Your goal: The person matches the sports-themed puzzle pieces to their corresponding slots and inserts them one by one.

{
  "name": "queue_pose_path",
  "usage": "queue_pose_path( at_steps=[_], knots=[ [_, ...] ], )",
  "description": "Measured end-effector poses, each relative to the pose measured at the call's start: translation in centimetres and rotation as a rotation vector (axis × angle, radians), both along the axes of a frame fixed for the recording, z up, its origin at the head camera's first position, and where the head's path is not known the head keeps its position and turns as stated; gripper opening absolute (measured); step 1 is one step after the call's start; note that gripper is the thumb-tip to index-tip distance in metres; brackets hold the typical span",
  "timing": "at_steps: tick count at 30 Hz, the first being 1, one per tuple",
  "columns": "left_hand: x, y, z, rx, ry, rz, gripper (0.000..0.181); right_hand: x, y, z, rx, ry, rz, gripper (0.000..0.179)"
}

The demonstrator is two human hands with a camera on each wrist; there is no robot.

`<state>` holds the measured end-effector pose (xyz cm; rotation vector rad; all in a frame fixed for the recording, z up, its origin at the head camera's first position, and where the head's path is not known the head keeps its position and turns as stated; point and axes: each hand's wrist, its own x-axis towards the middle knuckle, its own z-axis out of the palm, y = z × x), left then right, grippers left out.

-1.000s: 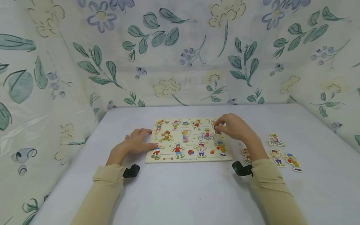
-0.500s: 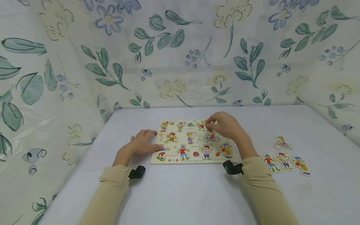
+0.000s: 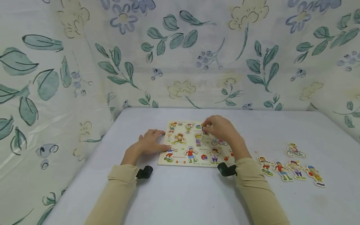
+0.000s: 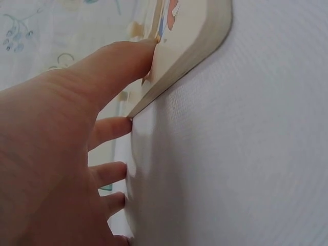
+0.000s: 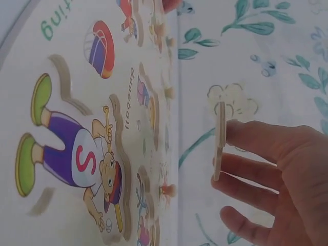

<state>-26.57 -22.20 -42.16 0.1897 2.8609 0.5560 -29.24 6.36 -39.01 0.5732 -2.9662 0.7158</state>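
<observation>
A wooden puzzle board [image 3: 180, 149] with printed sports figures lies on the table. My left hand [image 3: 149, 143] rests at its left edge, the thumb on the board's top face and the other fingers spread along the side and tabletop. In the left wrist view that thumb [image 4: 115, 69] lies near the board's corner. Over the upper right part of the board, my right hand [image 3: 220, 128] pinches a puzzle piece [image 3: 205, 131] between thumb and fingers. The right wrist view shows this puzzle piece [image 5: 220, 141] edge-on, raised off the board; its picture is turned away.
Right of the board lie loose puzzle pieces: a cyclist [image 3: 295, 150], a skateboarder [image 3: 265, 165], a roller skater [image 3: 283, 171], a baseball player [image 3: 296, 169] and a figure with a red ball [image 3: 315, 175]. A floral cloth [image 3: 180, 72] hangs behind the white table [image 3: 180, 193].
My right hand has moved left along the board's top row, carrying the pinched piece. My left hand stays at the board's edge. The head view has turned left, and the right forearm uncovers more loose pieces.
</observation>
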Motion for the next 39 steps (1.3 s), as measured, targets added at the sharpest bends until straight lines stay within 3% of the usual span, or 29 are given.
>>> queue_pose_path(
  at_steps=[12,19,28,39],
  knots=[
    [0.0,0.1,-0.1,-0.01,-0.009,0.012,0.079,-0.2,-1.7,-0.8,0.095,-0.052,0.071,0.02],
    [-0.1,0.0,-0.2,-0.017,-0.012,0.001,0.081,-0.1,-2.2,-1.3,0.14,-0.091,0.066,0.015],
    [-0.4,0.1,-0.1,-0.024,-0.011,-0.009,0.08,-0.2,-2.2,-1.5,0.169,-0.043,0.122,0.014],
    [-0.3,0.2,0.0,-0.014,-0.023,-0.014,0.08,-0.1,-2.1,-2.0,0.153,-0.063,0.101,0.013]
  ],
)
